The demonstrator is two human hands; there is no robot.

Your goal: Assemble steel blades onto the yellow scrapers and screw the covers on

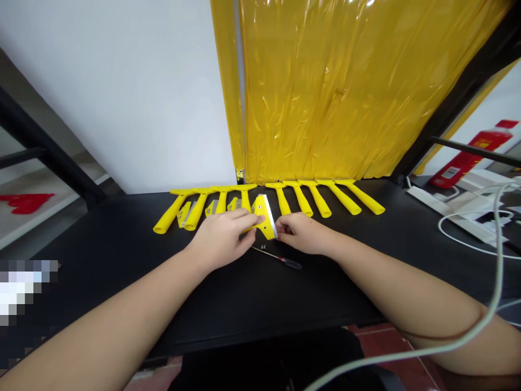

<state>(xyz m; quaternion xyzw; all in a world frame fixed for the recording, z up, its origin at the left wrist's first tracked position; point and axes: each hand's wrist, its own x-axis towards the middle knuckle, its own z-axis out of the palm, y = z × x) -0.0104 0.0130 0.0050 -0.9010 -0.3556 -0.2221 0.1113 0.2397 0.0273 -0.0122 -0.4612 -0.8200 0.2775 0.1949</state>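
My left hand (228,236) is closed around the neck of a yellow scraper (265,214), whose wide head with a silver blade edge points right. The fingers of my right hand (303,232) are curled and pinch at the lower end of that blade edge; the fingertips are partly hidden. Below the hands lies a screwdriver (291,263) with a dark, clear-looking handle and a thin shaft. Two tiny metal pieces, probably screws (263,246), rest just above its shaft. Behind my hands stands a row of yellow scraper handles (319,202), with several yellow-and-metal head plates (185,214) between the left ones.
The black tabletop (163,304) backs onto a white panel (122,98) and yellow plastic wrap (325,98). On the right are a red bottle (472,155), white power strips (459,214) and a pale cable (494,282) looping over my right forearm. Black frame posts rise at both sides.
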